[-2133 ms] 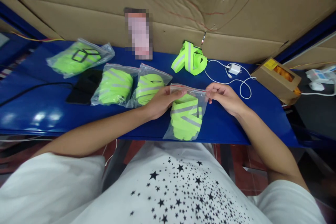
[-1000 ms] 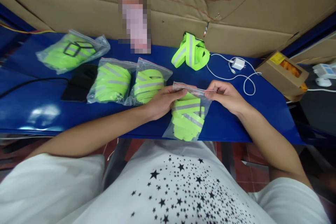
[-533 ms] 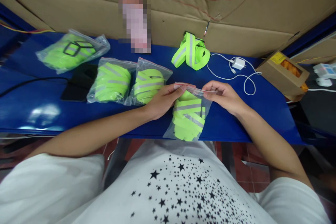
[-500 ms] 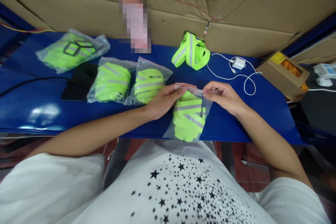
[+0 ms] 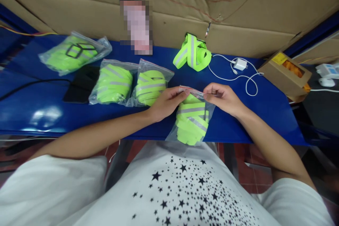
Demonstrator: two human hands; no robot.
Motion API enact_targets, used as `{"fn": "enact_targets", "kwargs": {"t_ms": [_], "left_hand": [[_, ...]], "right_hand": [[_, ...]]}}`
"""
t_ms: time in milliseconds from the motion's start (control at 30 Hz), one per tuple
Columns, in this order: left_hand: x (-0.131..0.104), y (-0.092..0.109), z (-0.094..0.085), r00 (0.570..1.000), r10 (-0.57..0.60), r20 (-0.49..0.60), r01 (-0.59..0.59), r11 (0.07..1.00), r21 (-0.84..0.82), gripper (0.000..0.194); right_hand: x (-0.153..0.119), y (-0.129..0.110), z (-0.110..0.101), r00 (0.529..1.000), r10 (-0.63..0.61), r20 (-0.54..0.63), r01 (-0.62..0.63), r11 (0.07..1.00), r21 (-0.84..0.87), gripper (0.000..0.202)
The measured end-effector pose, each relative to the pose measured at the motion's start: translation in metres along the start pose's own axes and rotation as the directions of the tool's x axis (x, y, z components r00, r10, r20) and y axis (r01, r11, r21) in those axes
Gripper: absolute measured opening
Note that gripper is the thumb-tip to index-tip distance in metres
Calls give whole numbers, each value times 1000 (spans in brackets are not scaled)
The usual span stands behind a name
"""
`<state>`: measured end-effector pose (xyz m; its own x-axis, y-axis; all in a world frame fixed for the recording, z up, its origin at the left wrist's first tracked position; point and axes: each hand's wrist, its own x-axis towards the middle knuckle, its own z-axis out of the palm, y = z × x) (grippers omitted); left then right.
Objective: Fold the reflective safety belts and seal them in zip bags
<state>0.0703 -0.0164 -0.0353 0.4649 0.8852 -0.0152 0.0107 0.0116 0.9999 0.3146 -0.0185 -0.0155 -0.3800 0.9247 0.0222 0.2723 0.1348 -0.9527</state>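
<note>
A clear zip bag (image 5: 172, 135) holds a folded neon-yellow reflective strap (image 5: 192, 122) with grey stripes. It lies at the table's front edge, its red-lined zip end away from me. My left hand (image 5: 169, 101) pinches the zip edge at its left side, thumb on top. My right hand (image 5: 222, 97) grips the same edge at the right between thumb and fingers. Beside my left hand lies a filled zip bag (image 5: 150, 86), with another filled bag (image 5: 113, 83) to its left. Farther back, a loose reflective strap (image 5: 192, 53) rests in a coil.
On the blue table (image 5: 87, 120), a third filled bag (image 5: 70, 54) lies far left by a dark flat object (image 5: 81, 86). A white charger (image 5: 240, 64) with its cable and a cardboard box (image 5: 284, 74) are on the right. Cardboard (image 5: 174, 3) lines the back.
My right hand has slid slightly left along the zip edge, nearer my left hand. The bag's top edge now bunches a little between them. The view has tilted slightly.
</note>
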Motion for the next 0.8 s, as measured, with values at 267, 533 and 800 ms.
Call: {"fn": "enact_targets", "kwargs": {"t_ms": [267, 533, 800], "left_hand": [[-3, 6, 2, 999, 19, 40, -20, 999, 33, 40], [-1, 4, 3, 999, -9, 45, 6, 997, 74, 40], [-3, 5, 1, 994, 86, 73, -103, 957, 270, 39]], "right_hand": [[1, 3, 1, 999, 28, 20, -29, 999, 36, 23], [-4, -6, 4, 997, -52, 61, 58, 992, -113, 22], [-7, -8, 5, 974, -192, 123, 223, 915, -335, 22]]}}
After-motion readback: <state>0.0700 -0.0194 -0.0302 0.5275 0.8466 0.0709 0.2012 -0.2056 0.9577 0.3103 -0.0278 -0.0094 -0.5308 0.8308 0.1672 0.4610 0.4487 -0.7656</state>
